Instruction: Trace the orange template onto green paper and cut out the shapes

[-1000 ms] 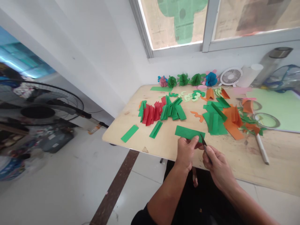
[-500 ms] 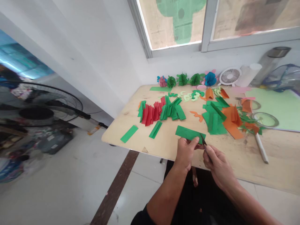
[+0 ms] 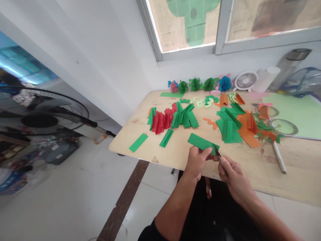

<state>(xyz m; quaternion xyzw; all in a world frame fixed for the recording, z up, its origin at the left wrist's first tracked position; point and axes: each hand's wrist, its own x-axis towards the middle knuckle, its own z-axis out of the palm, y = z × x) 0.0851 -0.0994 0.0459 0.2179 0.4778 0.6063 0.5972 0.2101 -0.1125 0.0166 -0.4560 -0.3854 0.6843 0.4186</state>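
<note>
My left hand (image 3: 197, 161) pinches a green paper strip (image 3: 199, 142) by its lower edge, thumb on top. Closed around the handles of dark scissors (image 3: 217, 153) is my right hand (image 3: 232, 171), and the blades lie across the strip's right end. How far the blades are apart I cannot tell. Left of the hands lie a flat green strip (image 3: 138, 142) and a creased green strip (image 3: 166, 138). Behind them stand folded red papers (image 3: 158, 123) and folded green papers (image 3: 185, 116) in a row. More green paper pieces (image 3: 228, 129) are heaped to the right.
Orange paper (image 3: 248, 127), tape rolls (image 3: 284, 127) and a white stick-like tool (image 3: 279, 158) lie on the right of the wooden table (image 3: 125, 134). Along the wall stand paper figures (image 3: 195, 84), a small white fan (image 3: 246, 81) and a bottle (image 3: 292, 68). A large floor fan (image 3: 38, 119) is at left.
The scissors and the right end of the green strip have shifted slightly left, and the strip tilts a little more. Both hands keep their hold.
</note>
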